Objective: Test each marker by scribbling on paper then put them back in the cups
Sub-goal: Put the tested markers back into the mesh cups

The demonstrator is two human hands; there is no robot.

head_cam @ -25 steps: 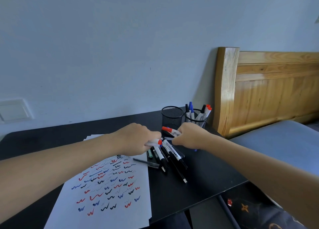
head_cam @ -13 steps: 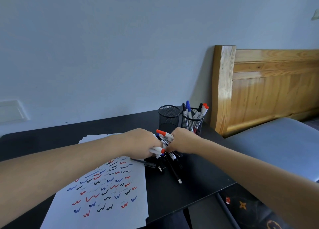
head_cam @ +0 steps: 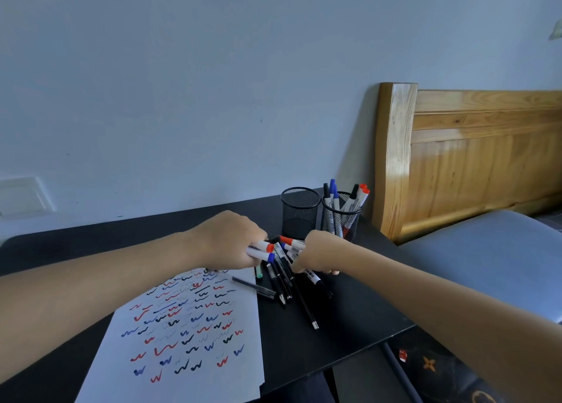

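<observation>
Left hand (head_cam: pixel 226 240) curled tight round two white markers (head_cam: pixel 257 253), one red cap, one blue. Right hand (head_cam: pixel 317 255) close by, curled round a red-capped marker (head_cam: pixel 293 242). Pile of markers (head_cam: pixel 284 279) under both hands on the black table (head_cam: pixel 349 320). Scribbled paper (head_cam: pixel 182 326) just beside the pile. Mesh cups behind: left cup (head_cam: pixel 299 212), right cup (head_cam: pixel 340 222) holding markers.

A wooden headboard (head_cam: pixel 474 165) stands against the pale blue wall (head_cam: pixel 213 98) (paint chipped near the top). Left of the headboard sits a black table (head_cam: pixel 349 326); below it, a grey-blue mattress (head_cam: pixel 486 250).
</observation>
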